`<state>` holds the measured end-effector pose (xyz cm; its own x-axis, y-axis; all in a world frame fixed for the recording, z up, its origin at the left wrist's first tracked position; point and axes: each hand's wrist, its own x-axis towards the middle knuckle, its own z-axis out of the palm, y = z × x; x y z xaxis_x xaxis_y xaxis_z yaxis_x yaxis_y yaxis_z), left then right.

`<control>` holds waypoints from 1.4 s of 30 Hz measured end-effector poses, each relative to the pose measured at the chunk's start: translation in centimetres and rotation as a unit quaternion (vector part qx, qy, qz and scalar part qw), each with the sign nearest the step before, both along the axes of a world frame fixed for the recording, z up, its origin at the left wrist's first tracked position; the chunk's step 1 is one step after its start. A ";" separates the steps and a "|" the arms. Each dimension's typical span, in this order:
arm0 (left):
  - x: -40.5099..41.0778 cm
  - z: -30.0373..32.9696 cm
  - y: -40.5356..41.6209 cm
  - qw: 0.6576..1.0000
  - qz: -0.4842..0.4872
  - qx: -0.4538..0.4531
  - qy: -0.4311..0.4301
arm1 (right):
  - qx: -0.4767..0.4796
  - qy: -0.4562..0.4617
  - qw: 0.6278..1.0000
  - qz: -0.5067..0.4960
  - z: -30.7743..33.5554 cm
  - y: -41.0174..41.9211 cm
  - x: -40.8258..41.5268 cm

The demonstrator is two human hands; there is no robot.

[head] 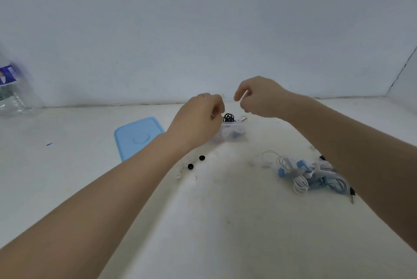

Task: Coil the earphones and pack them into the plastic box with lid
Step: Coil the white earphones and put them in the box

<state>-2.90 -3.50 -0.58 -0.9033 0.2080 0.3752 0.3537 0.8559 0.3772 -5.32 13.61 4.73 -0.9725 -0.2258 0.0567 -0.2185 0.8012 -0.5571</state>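
Black earphones (228, 117) sit as a loose bundle at the top of the clear plastic box (234, 133), far centre of the desk (225, 222), partly poking above the rim. Light, limp cable: no stiffness, and my guess is it springs back out of a coil when released. Take it by the bundle as a whole, not by a single strand, or it unravels. Buds and plug are the only hard parts; avoid yanking at those joints.

Your left hand (198, 118) is over the box's left edge, fingers curled down toward the bundle. Looks like a pinch on the cable, but the contact is hidden behind the knuckles, so I can't tell for certain.

Your right hand (259, 98) hovers above the box, fingers curled with thumb and forefinger close together. A strand between them would be too thin to see at this blur; can't tell whether it holds anything.

Blue lid (138, 136) lies flat on the desk just left of the box, off it. White and blue earphones (302, 175) wait in a heap near your right forearm. Two black ear tips (196, 162) lie loose on the desk.
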 end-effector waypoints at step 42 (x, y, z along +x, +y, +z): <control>6.9 -3.9 -4.9 0.925 -0.002 0.356 -0.131 | -0.395 -0.275 0.875 0.054 -8.3 -0.9 7.6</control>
